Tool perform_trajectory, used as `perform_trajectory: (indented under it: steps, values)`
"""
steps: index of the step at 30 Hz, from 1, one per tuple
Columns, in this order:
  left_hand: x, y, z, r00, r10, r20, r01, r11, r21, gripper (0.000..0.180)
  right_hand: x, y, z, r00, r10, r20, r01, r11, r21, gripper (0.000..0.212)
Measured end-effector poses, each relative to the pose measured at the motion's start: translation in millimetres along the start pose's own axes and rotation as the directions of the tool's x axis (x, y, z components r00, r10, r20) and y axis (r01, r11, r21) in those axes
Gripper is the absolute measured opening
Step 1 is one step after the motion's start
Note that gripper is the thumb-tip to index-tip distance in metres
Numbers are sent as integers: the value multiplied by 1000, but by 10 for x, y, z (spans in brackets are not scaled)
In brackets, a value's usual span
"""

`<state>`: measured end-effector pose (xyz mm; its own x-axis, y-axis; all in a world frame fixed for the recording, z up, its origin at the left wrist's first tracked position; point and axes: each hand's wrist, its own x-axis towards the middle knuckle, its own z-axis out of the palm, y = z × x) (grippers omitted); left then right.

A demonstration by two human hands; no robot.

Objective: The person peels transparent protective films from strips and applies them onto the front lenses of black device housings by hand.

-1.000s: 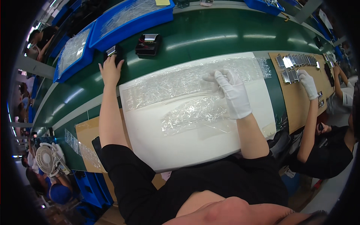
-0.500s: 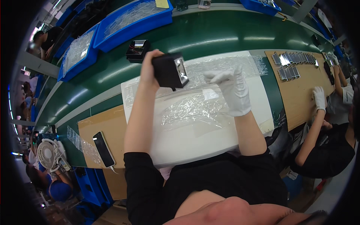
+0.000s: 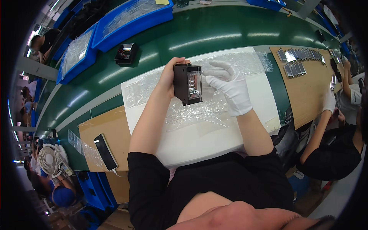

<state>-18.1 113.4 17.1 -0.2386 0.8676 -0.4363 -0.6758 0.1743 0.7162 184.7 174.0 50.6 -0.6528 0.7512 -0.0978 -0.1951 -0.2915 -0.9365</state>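
My bare left hand [image 3: 167, 79] is wrapped round a black box-shaped housing [image 3: 181, 83], held up above the white work mat [image 3: 184, 145]. The housing's front faces right and shows a shiny reflector [image 3: 194, 85] behind what looks like a clear front. Close to that front is my right hand [image 3: 233, 92] in a white glove, fingers bent and tips drawn together. Whether a thin clear piece sits between those fingertips cannot be made out. Crinkled clear film [image 3: 207, 115] lies on the mat beneath both hands.
A second black housing [image 3: 125, 53] with wires stands on the green bench beyond my left hand. Blue bins [image 3: 132, 28] of clear pieces are at the far left. A phone [image 3: 105, 152] lies on cardboard at left. At right, a co-worker's gloved hand [image 3: 329, 101] is near metal parts [image 3: 301, 57].
My left hand has brought the housing right and slightly down, turning its front into view. My right hand has moved closer to that front, its fingers curling. The co-worker's gloved hand has shifted.
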Motion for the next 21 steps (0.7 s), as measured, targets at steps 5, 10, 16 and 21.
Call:
perform_trajectory:
  steps: [5,10,16,21]
  values:
    - [-11,-55,43,998,52,-22,-51,999,16,28,-6,11,3,1000,-16,1,16,999,-32,49]
    - [-25,-53,71,987,145,-66,-143,989,28,30,7,39,-68,999,37,15,-37,999,-15,45]
    - [-36,-27,37,983,182,17,-182,983,31,32,23,56,-49,997,75,37,-76,997,21,40]
    - [-23,-47,20,969,230,89,-230,973,-14,33,19,44,-49,998,45,41,-47,998,49,37]
